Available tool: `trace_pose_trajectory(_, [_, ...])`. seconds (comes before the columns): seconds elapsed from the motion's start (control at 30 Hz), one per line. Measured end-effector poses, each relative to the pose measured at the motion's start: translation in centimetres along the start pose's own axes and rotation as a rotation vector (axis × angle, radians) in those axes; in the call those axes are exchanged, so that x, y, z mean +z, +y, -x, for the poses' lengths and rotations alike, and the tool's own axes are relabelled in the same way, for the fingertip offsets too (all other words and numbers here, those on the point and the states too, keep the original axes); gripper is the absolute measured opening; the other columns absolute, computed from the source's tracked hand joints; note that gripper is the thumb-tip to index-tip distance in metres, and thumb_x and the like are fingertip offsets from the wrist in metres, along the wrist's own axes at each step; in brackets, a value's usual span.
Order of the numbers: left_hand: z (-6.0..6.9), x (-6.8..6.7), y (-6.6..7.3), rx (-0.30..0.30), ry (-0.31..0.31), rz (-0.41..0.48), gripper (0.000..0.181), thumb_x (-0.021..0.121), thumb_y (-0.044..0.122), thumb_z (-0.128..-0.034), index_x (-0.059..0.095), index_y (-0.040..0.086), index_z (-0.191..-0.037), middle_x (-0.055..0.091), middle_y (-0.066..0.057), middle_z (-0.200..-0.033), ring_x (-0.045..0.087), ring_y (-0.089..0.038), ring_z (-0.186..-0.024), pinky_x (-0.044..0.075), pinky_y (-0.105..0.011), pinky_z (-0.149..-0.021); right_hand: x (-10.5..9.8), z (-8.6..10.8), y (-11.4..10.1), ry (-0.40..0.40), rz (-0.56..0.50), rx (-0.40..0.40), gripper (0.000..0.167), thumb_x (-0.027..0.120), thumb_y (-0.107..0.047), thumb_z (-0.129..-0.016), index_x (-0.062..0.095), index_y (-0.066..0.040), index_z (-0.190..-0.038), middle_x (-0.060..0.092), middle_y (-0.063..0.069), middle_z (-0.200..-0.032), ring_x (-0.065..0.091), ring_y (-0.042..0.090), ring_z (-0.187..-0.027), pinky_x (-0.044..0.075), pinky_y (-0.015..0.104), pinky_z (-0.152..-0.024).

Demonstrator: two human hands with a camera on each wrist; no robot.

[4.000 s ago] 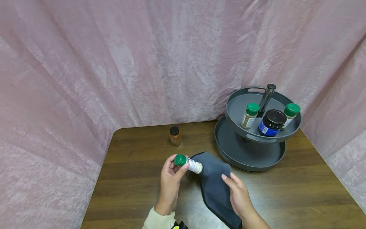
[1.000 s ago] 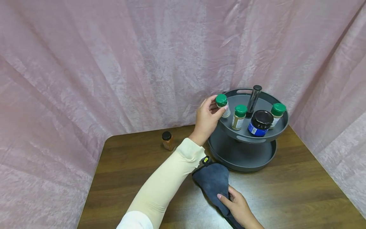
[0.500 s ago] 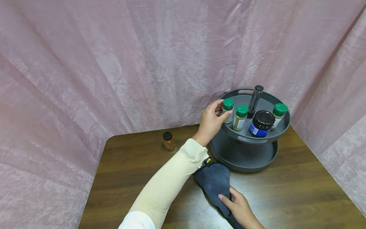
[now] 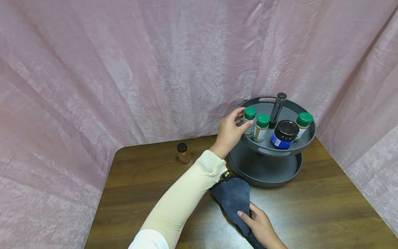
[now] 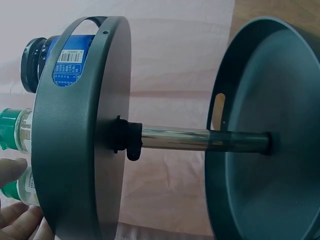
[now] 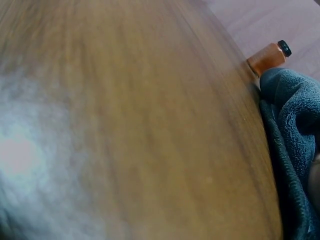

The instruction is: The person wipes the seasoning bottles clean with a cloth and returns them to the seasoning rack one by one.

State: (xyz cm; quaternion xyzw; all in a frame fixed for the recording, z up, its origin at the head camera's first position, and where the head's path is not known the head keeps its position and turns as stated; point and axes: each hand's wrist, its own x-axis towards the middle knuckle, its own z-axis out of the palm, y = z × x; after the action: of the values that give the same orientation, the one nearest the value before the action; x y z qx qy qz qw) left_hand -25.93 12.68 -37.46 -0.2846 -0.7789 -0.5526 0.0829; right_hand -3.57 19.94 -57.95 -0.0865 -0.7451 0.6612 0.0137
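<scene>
My left hand (image 4: 230, 133) is at the left side of the upper tray (image 4: 290, 107) of a grey two-tier stand. Its thumb and fingers are around a green-capped spice jar (image 4: 250, 113), which is upright in that tray. Right beside it stands a second green-capped spice jar (image 4: 261, 129). In the left wrist view the thumb and fingertips (image 5: 11, 170) show at the jars, partly cut off by the frame edge. My right hand (image 4: 263, 224) holds a dark grey cloth (image 4: 231, 197) low over the table; the right wrist view shows the cloth (image 6: 295, 110) bunched up.
The upper tray also bears a black-lidded jar with a blue label (image 4: 284, 135), another green-capped jar (image 4: 303, 124) and the stand's upright post (image 4: 276, 109). Below is the lower tray (image 4: 267, 174). An orange-brown spice bottle (image 4: 183, 154) stands on the wooden table (image 4: 140, 193), with a pink curtain behind.
My left hand has carried the spice jar from beside the cloth up to the upper tray, then slightly right and down into it. My right hand has drawn the cloth slightly lower.
</scene>
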Motion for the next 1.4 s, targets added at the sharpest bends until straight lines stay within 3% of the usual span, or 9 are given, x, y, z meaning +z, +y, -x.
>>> trace_pose_trajectory(0.43, [0.3, -0.3, 0.1, 0.000, 0.002, 0.069, 0.056, 0.076, 0.029, -0.0917, 0.055, 0.016, -0.142, 0.059, -0.003, -0.139, 0.063, -0.019, -0.124, 0.053, -0.027, -0.102, 0.0, -0.1, -0.1, -0.008, -0.029, 0.021, 0.041, 0.075, -0.018, -0.091, 0.065, -0.005, -0.129, 0.066, 0.016, -0.134, 0.062, -0.002, -0.116, 0.051, 0.015, -0.093])
trace_pose_trajectory(0.63, [0.8, -1.2, -0.3, 0.032, 0.062, 0.123, 0.061, 0.074, 0.040, -0.0923, 0.051, 0.019, -0.145, 0.050, 0.000, -0.144, 0.058, -0.020, -0.128, 0.050, -0.037, -0.108, 0.0, -0.1, 0.1, -0.015, -0.036, 0.006, 0.041, 0.075, -0.018, -0.091, 0.065, -0.004, -0.129, 0.065, 0.016, -0.134, 0.062, -0.002, -0.116, 0.051, 0.014, -0.094])
trace_pose_trajectory(0.8, [1.4, -2.1, -1.3, 0.026, 0.130, 0.134, 0.056, 0.069, 0.042, -0.0955, 0.051, 0.022, -0.145, 0.049, 0.000, -0.148, 0.051, -0.016, -0.133, 0.046, -0.041, -0.111, 0.0, -0.1, 0.2, -0.022, -0.041, 0.009, 0.041, 0.074, -0.019, -0.092, 0.065, -0.004, -0.129, 0.065, 0.017, -0.135, 0.062, -0.002, -0.117, 0.051, 0.015, -0.094])
trace_pose_trajectory(1.0, [2.3, -3.0, -2.8, 0.002, 0.136, 0.121, 0.050, 0.060, 0.042, -0.1008, 0.051, 0.020, -0.145, 0.051, 0.000, -0.148, 0.049, -0.014, -0.136, 0.044, -0.034, -0.110, 0.1, -0.1, 0.2, 0.015, 0.008, 0.011, 0.041, 0.075, -0.021, -0.091, 0.066, -0.008, -0.129, 0.066, 0.014, -0.134, 0.061, -0.003, -0.117, 0.050, 0.015, -0.094])
trace_pose_trajectory(1.13, [2.6, -3.9, -3.9, -0.001, 0.154, 0.100, 0.048, 0.058, 0.042, -0.1019, 0.052, 0.018, -0.144, 0.053, 0.001, -0.147, 0.047, -0.010, -0.137, 0.042, -0.036, -0.113, 0.0, -0.1, 0.0, 0.017, 0.022, 0.012, 0.037, 0.072, -0.023, -0.094, 0.066, -0.010, -0.129, 0.066, 0.012, -0.134, 0.062, -0.001, -0.116, 0.051, 0.016, -0.094])
trace_pose_trajectory(1.4, [3.9, -6.5, -6.5, -0.095, 0.190, 0.015, 0.054, 0.061, 0.047, -0.0982, 0.050, 0.024, -0.145, 0.050, 0.003, -0.148, 0.040, -0.019, -0.146, 0.033, -0.047, -0.120, -0.6, 0.1, -1.5, -0.003, 0.037, 0.004, 0.023, 0.066, -0.024, -0.098, 0.072, -0.006, -0.112, 0.075, 0.006, -0.102, 0.068, 0.007, -0.086, 0.056, 0.024, -0.075])
